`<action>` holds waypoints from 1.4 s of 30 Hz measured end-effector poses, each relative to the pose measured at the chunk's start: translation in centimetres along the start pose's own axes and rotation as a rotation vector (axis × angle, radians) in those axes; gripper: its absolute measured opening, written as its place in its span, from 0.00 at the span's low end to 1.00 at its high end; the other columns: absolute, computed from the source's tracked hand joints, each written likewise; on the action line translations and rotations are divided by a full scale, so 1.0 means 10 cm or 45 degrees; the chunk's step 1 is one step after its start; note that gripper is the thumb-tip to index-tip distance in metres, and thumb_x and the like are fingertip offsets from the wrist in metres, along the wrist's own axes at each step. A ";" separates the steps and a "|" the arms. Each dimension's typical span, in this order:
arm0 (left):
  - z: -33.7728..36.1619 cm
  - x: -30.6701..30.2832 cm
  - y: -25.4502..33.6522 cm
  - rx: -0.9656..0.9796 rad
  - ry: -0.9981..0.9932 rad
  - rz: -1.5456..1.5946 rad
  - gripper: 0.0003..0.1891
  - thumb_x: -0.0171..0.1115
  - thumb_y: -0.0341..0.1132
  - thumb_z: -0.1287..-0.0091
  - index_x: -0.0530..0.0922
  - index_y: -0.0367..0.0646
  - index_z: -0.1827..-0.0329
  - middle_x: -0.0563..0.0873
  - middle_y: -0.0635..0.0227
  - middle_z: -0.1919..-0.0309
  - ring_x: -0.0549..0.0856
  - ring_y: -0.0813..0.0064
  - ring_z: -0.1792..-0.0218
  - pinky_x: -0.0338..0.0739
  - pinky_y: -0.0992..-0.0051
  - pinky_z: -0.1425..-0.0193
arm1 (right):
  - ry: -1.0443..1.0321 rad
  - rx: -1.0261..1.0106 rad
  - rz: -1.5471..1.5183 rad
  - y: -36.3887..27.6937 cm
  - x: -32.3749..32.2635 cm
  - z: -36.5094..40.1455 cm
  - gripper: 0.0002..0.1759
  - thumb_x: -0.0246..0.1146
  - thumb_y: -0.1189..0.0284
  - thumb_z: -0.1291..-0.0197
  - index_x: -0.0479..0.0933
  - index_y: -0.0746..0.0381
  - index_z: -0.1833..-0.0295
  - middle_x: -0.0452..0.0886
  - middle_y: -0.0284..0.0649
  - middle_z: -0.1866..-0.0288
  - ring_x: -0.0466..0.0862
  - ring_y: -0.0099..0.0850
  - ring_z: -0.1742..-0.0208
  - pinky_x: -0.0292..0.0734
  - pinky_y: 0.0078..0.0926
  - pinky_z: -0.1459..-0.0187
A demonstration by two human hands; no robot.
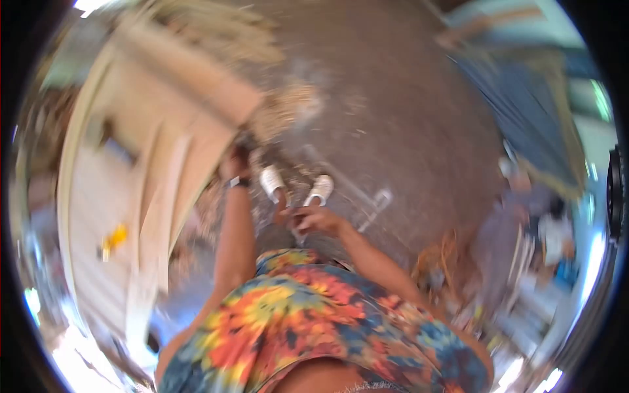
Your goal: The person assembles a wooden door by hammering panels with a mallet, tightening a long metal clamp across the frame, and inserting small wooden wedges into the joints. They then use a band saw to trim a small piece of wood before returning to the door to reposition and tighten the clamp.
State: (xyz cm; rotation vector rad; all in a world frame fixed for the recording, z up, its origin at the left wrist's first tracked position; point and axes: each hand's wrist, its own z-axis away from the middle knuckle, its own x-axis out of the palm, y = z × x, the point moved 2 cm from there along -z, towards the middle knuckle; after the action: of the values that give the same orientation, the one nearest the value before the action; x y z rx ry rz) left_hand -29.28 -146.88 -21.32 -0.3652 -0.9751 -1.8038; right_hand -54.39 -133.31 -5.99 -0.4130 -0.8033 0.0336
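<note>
The person wears a tie-dye top (pixel 308 321) swirled in orange, red, yellow and blue, which fills the lower middle of the frame. No sleeves cover the arms. A dark wristwatch (pixel 237 182) bands the wrist below the left hand (pixel 234 159). White shoes (pixel 270 180) cover both feet near the centre of the frame.

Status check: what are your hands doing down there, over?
Left hand at wooden board end. Right hand in front, fingers curled, contents blurred. Sawdust pile on floor beyond the shoes.
</note>
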 end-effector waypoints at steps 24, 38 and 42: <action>0.49 0.50 0.16 0.150 0.044 0.064 0.16 0.60 0.27 0.33 0.73 0.39 0.42 0.85 0.60 0.53 0.85 0.63 0.52 0.81 0.59 0.47 | 0.465 -0.069 0.057 0.37 -0.49 -0.55 0.27 0.56 0.76 0.42 0.70 0.58 0.34 0.81 0.38 0.63 0.81 0.28 0.68 0.80 0.29 0.66; 0.42 0.38 0.11 0.155 -0.005 0.054 0.16 0.54 0.28 0.30 0.71 0.35 0.40 0.83 0.51 0.48 0.83 0.56 0.45 0.77 0.59 0.38 | 0.054 -0.180 -0.333 -0.37 -0.30 0.06 0.20 0.58 0.75 0.47 0.80 0.66 0.48 0.82 0.44 0.58 0.81 0.37 0.58 0.77 0.36 0.51; 0.35 0.31 0.07 0.101 0.093 -0.039 0.15 0.51 0.29 0.29 0.74 0.33 0.43 0.84 0.53 0.49 0.84 0.60 0.46 0.78 0.63 0.39 | 0.074 -0.381 -0.384 -0.54 -0.60 -0.05 0.19 0.58 0.74 0.48 0.82 0.62 0.49 0.83 0.42 0.64 0.80 0.35 0.61 0.75 0.34 0.55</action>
State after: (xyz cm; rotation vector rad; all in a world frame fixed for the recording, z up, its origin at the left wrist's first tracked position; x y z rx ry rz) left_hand -30.65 -146.28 -16.83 -0.2348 -1.0029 -1.7876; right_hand -58.90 -139.56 -8.48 -0.5679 -0.8084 -0.3821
